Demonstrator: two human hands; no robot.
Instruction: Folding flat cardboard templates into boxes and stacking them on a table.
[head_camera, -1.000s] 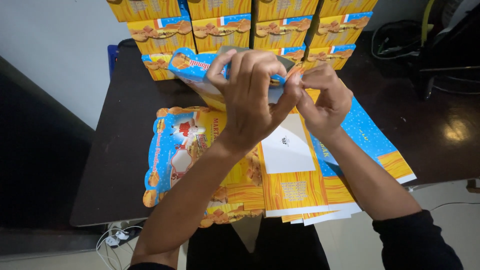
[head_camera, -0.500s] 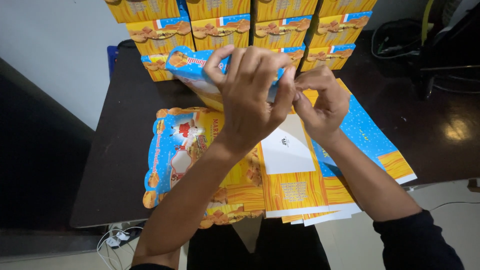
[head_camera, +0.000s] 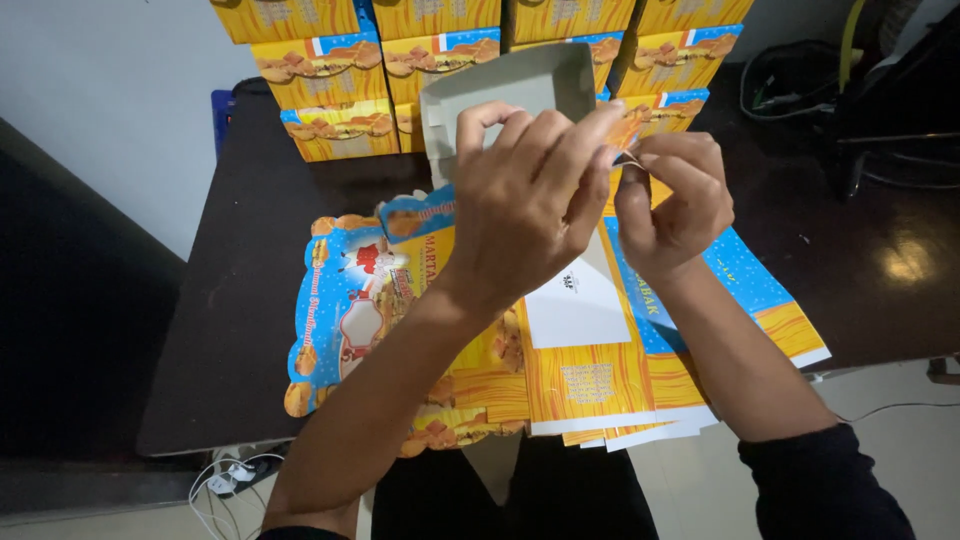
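Both arms come up from the lower edge, toward 12 o'clock. The left hand (head_camera: 530, 210) is seen from its back, wrist bent, 4 fingers curled forward and pinching at the tips toward 2 o'clock. The right hand (head_camera: 670, 200) is just beside it at 3 o'clock, fingers folded inward, tips seemingly touching the left fingertips. The right forearm ends in a dark sleeve.

Your half-folded cardboard box (head_camera: 500, 95), grey inside and printed yellow-blue outside, tilts open-side up above the flat carton stack (head_camera: 560, 370).
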